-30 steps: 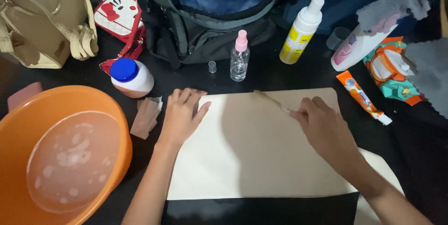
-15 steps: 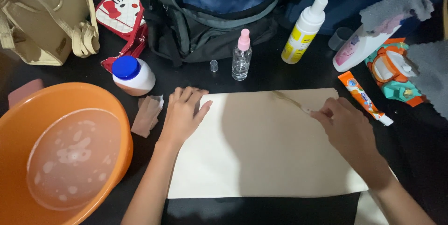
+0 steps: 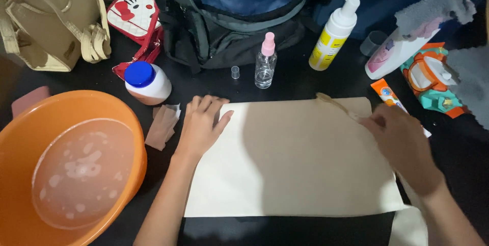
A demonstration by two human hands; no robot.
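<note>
On the black table, cream cloth point(image 3: 305, 164) lies lengthwise left-right, left hand point(image 3: 201, 126) flat, right hand point(image 3: 400, 141) pinching.

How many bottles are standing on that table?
3. A squat white bottle with a blue cap beside the orange basin, a small clear spray bottle with a pink top at centre, and a tall white pump bottle to its right. Others may hide behind the backpack.

The cream cloth point(image 3: 300, 159) lies flat, its middle bare between the left hand point(image 3: 201, 126) and right hand point(image 3: 400, 141). Behind it a small spray bottle point(image 3: 265, 62), a loose clear cap point(image 3: 235, 72) and a foam pump bottle point(image 3: 333, 34) stand before the backpack point(image 3: 229, 16). The orange basin point(image 3: 66, 169) and blue-capped jar point(image 3: 147, 82) crowd the left side.
</note>
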